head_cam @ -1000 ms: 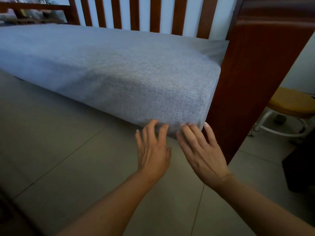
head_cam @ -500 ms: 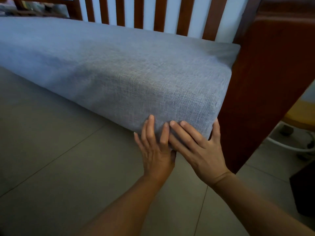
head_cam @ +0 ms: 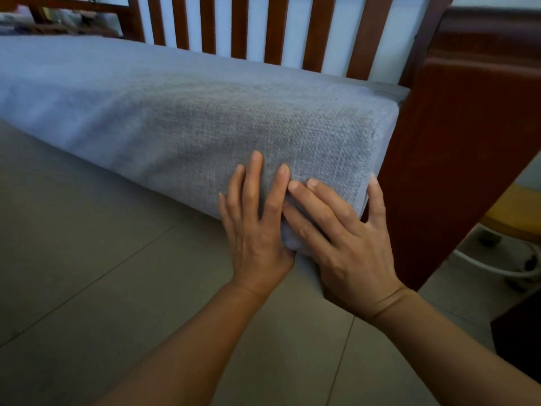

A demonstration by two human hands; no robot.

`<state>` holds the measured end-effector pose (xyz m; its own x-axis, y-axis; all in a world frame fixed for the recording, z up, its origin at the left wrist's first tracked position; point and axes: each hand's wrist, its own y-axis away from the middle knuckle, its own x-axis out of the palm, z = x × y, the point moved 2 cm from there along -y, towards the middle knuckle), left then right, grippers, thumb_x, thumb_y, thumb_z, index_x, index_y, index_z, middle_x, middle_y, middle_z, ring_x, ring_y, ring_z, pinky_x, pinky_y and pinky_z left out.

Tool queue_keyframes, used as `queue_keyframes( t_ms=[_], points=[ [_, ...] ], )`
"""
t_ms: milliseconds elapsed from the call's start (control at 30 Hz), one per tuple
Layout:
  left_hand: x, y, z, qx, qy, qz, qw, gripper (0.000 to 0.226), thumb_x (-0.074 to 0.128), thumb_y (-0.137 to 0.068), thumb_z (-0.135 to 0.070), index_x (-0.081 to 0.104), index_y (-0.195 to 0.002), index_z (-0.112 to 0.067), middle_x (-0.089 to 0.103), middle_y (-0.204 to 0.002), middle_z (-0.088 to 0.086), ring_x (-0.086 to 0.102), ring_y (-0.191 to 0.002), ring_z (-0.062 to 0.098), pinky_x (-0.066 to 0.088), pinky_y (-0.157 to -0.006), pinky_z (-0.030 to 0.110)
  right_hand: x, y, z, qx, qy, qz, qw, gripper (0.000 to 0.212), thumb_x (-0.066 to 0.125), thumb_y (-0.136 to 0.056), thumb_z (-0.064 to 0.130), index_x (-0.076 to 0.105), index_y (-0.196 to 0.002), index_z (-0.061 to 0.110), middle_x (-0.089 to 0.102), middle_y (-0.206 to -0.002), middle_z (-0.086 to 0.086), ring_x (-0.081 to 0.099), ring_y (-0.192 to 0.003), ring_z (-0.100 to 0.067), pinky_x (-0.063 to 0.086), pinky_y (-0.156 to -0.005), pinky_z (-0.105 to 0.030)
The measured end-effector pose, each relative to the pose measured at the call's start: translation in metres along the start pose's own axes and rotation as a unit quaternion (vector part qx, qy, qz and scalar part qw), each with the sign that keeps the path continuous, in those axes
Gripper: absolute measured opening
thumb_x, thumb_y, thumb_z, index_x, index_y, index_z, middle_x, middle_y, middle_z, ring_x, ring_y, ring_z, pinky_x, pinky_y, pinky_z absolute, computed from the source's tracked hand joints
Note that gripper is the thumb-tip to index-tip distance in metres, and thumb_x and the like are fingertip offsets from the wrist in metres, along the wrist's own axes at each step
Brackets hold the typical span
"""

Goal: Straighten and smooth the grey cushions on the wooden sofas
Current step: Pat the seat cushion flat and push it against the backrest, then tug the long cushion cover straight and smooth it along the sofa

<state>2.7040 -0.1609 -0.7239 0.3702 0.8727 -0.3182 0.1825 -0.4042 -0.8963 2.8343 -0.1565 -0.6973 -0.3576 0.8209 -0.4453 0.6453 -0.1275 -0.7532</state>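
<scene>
Both hands have slid up from the cushion's lower edge onto its front face since a second ago. Now the left hand (head_cam: 257,230) lies flat against the near right corner of the grey cushion (head_cam: 205,118), fingers straight and spread. Just beside it, the right hand (head_cam: 348,244) presses the same corner, fingers extended and its thumb reaching up along the cushion's right end; the two hands touch at the fingertips. That cushion lies on the wooden sofa, its right end against the armrest (head_cam: 462,148), slatted backrest (head_cam: 275,27) at the far side. A yellow stool (head_cam: 515,212) stands to the right on the tiled floor (head_cam: 87,259).
</scene>
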Motion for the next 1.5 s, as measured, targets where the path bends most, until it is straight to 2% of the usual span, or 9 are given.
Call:
queue_keyframes(
  t_ms=[167, 333, 567, 700, 767, 933, 1133, 1300, 1500],
  points=[
    [-0.013, -0.034, -0.013, -0.001, 0.004, 0.037, 0.999, 0.079, 0.067, -0.083, -0.012, 0.019, -0.144, -0.028, 0.021, -0.153, 0.006, 0.019, -0.144, 0.031, 0.031, -0.103, 0.06, -0.016, -0.03, -0.025, -0.003, -0.003, 0.024, 1.0, 0.043, 0.049, -0.095, 0.019, 0.047, -0.137, 0.011, 0.032, -0.147, -0.005, 0.03, -0.137, -0.018, 0.013, -0.108, -0.061],
    [-0.019, -0.08, -0.03, -0.019, 0.002, 0.068, 0.998, 0.093, 0.067, -0.082, -0.007, 0.01, -0.15, -0.034, 0.002, -0.159, -0.012, 0.012, -0.146, 0.029, 0.028, -0.106, 0.06, -0.03, -0.072, -0.058, 0.01, -0.034, 0.041, 0.999, 0.039, 0.047, -0.097, 0.017, 0.045, -0.136, 0.012, 0.033, -0.146, -0.003, 0.023, -0.138, -0.018, 0.016, -0.108, -0.061],
    [-0.023, -0.168, -0.055, -0.021, -0.01, 0.128, 0.991, 0.055, 0.045, -0.098, -0.029, 0.023, -0.147, -0.023, 0.013, -0.158, -0.006, 0.018, -0.145, 0.03, 0.035, -0.101, 0.054, -0.045, -0.129, -0.115, 0.052, -0.049, 0.073, 0.995, 0.064, 0.076, -0.078, 0.027, 0.047, -0.134, 0.014, 0.036, -0.145, -0.001, 0.034, -0.134, -0.017, 0.019, -0.108, -0.061],
    [-0.011, -0.222, -0.067, -0.014, -0.046, 0.156, 0.987, 0.071, 0.063, -0.086, -0.026, 0.025, -0.145, -0.021, 0.02, -0.155, 0.001, 0.022, -0.143, 0.031, 0.036, -0.093, 0.061, -0.048, -0.166, -0.159, 0.074, -0.073, 0.07, 0.992, 0.034, 0.042, -0.099, 0.018, 0.06, -0.127, 0.013, 0.037, -0.143, -0.002, 0.037, -0.132, -0.018, 0.017, -0.108, -0.06],
    [-0.003, -0.248, -0.076, -0.013, -0.056, 0.17, 0.984, 0.071, 0.062, -0.084, -0.031, 0.026, -0.145, -0.021, 0.021, -0.154, 0.001, 0.024, -0.142, 0.031, 0.036, -0.091, 0.062, -0.048, -0.183, -0.182, 0.098, -0.079, 0.09, 0.988, 0.044, 0.025, -0.104, 0.02, 0.064, -0.123, 0.014, 0.039, -0.142, -0.003, 0.038, -0.131, -0.018, 0.02, -0.107, -0.06],
    [0.023, -0.315, -0.092, -0.011, -0.04, 0.179, 0.983, 0.066, 0.052, -0.081, -0.041, 0.033, -0.141, -0.021, 0.027, -0.152, -0.001, 0.028, -0.14, 0.029, 0.035, -0.092, 0.062, -0.041, -0.222, -0.239, 0.1, -0.108, 0.123, 0.982, 0.038, 0.051, -0.091, 0.021, 0.058, -0.128, 0.017, 0.035, -0.146, -0.003, 0.029, -0.137, -0.019, 0.019, -0.106, -0.065],
    [0.083, -0.406, -0.112, 0.004, 0.014, 0.222, 0.975, 0.05, 0.032, -0.095, -0.053, 0.041, -0.134, -0.022, 0.033, -0.15, -0.004, 0.031, -0.138, 0.024, 0.029, -0.097, 0.066, -0.007, -0.262, -0.33, 0.138, -0.081, 0.155, 0.975, 0.043, 0.055, -0.087, 0.028, 0.048, -0.129, 0.025, 0.033, -0.147, -0.004, 0.025, -0.138, -0.021, 0.012, -0.108, -0.061],
    [0.117, -0.461, -0.121, 0.038, 0.026, 0.222, 0.974, 0.057, 0.047, -0.086, -0.049, 0.041, -0.135, -0.021, 0.035, -0.15, -0.003, 0.03, -0.14, 0.021, 0.022, -0.103, 0.066, 0.008, -0.288, -0.383, 0.166, -0.089, 0.144, 0.972, 0.061, 0.074, -0.076, 0.026, 0.048, -0.131, 0.025, 0.035, -0.147, -0.001, 0.027, -0.139, -0.019, 0.016, -0.109, -0.062],
    [0.165, -0.541, -0.138, 0.039, 0.04, 0.302, 0.952, 0.076, 0.054, -0.076, -0.042, 0.027, -0.145, -0.025, 0.025, -0.155, -0.007, 0.015, -0.145, 0.012, 0.011, -0.108, 0.067, 0.031, -0.328, -0.455, 0.223, -0.076, 0.147, 0.961, 0.062, 0.065, -0.071, 0.031, 0.048, -0.131, 0.024, 0.044, -0.143, -0.005, 0.033, -0.136, -0.024, 0.02, -0.108, -0.061]
  ],
)
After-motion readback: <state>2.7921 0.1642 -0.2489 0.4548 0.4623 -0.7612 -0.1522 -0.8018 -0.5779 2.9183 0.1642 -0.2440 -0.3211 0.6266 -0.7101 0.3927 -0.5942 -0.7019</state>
